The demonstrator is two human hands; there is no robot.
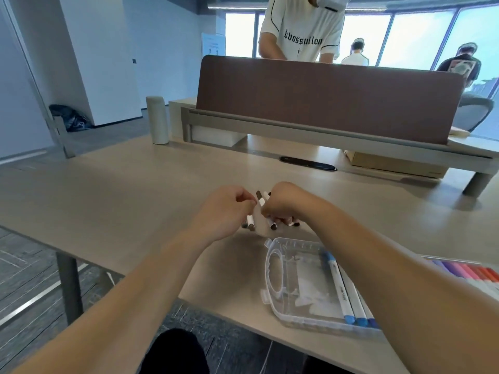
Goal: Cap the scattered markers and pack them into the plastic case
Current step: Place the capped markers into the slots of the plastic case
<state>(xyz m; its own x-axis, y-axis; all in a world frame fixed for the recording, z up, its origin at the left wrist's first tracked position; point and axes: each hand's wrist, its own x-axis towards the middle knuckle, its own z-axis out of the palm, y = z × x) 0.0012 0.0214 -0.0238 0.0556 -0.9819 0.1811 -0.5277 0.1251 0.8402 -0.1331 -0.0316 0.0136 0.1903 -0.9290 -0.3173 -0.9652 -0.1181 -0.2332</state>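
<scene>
Both hands meet over the middle of the desk. My right hand grips a bundle of white markers with brown and dark caps; their ends stick out above and below the fist. My left hand pinches one of these markers, and further marker ends show under its fingers. The clear plastic case lies open near the desk's front edge, below the hands. Blue-capped markers lie side by side in its right part. My right forearm hides the rest of the case.
A row of purple, pink and red markers lies at the right edge. A white cylinder bottle stands at the desk's far left. A brown divider panel on a raised shelf closes the far side; people stand behind it. A cardboard box sits under the shelf.
</scene>
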